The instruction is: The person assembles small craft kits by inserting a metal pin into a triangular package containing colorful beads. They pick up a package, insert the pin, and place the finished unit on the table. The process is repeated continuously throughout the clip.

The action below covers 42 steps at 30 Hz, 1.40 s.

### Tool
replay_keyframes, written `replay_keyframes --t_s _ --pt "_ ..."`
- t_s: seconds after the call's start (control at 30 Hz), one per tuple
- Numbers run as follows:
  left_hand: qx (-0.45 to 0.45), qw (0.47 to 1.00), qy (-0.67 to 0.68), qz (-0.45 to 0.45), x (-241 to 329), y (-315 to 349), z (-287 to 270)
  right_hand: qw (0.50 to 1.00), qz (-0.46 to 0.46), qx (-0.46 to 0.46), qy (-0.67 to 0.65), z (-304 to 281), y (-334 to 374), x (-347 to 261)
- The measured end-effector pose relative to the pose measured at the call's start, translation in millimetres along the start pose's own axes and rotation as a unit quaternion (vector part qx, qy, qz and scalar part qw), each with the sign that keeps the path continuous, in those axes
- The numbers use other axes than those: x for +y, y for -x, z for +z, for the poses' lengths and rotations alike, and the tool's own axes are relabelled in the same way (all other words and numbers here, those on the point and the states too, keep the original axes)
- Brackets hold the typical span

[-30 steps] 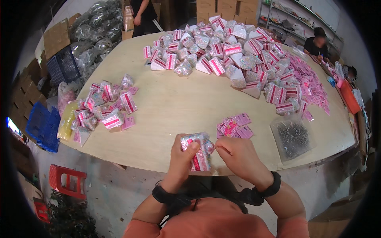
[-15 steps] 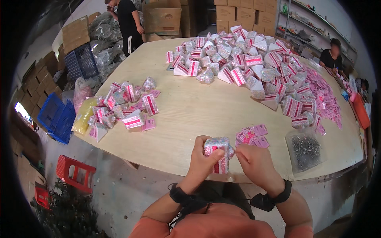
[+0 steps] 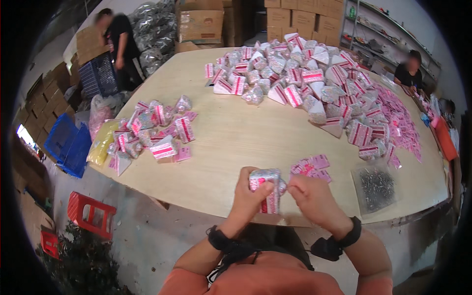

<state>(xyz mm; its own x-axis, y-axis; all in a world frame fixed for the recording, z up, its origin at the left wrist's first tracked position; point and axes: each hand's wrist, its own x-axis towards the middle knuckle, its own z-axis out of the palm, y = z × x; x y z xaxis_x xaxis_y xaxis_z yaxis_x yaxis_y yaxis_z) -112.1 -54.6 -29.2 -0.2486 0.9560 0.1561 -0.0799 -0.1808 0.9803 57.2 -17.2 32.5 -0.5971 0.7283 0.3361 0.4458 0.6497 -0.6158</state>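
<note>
My left hand (image 3: 245,195) is wrapped round a glittery cake-slice ornament (image 3: 269,202), white with pink-red bands, just above the table's front edge. Its thumb lies across the front of the slice. My right hand (image 3: 317,199) is closed in a pinch close to the slice's right side; whatever it grips is too small or hidden to make out. Just beyond the right hand lies a small heap of pink cards (image 3: 314,167). To its right is a clear bag of small dark pieces (image 3: 376,189).
A big pile of similar ornaments (image 3: 295,73) covers the far side, with pink cards (image 3: 400,123) strewn beside it. A smaller group (image 3: 162,147) lies left, by a yellow bag (image 3: 103,142). A red stool (image 3: 91,214) stands on the floor. Two people are farther off.
The standing person in black has moved left and leans beside the blue crate. My hands stay nearly in place, the right one turned slightly at the slice's side.
</note>
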Motion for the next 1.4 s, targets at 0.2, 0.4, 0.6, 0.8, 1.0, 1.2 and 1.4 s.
replay_keyframes --t_s 0.2,0.4,0.6,0.8,1.0,1.2,1.4 --pt "-0.007 0.996 0.088 -0.028 3.1 3.5 1.3 0.997 0.003 -0.003 0.080 0.7 5.4 -16.7" --pt "0.010 0.999 0.036 0.025 -2.5 4.9 0.5 0.976 0.173 -0.059 -0.120 -7.9 -4.1 -15.5" --pt "0.024 0.999 -0.006 0.038 10.8 8.8 0.9 0.994 0.046 -0.041 0.089 3.2 1.9 -15.3" --pt "0.017 0.998 0.065 -0.021 2.7 10.0 -0.5 0.962 -0.111 -0.025 0.248 8.2 6.0 -12.0" --pt "0.009 0.999 0.052 -0.003 -11.1 9.0 -5.6 0.988 0.116 -0.089 -0.049 2.3 -4.8 -6.6" --pt "0.037 0.999 -0.002 -0.004 -18.5 11.6 -0.2 0.946 0.237 -0.125 -0.183 -2.7 -6.1 -2.7" --pt "-0.016 1.000 0.004 0.006 -9.0 4.7 11.4 0.967 0.199 -0.049 -0.154 -2.4 7.0 5.3"
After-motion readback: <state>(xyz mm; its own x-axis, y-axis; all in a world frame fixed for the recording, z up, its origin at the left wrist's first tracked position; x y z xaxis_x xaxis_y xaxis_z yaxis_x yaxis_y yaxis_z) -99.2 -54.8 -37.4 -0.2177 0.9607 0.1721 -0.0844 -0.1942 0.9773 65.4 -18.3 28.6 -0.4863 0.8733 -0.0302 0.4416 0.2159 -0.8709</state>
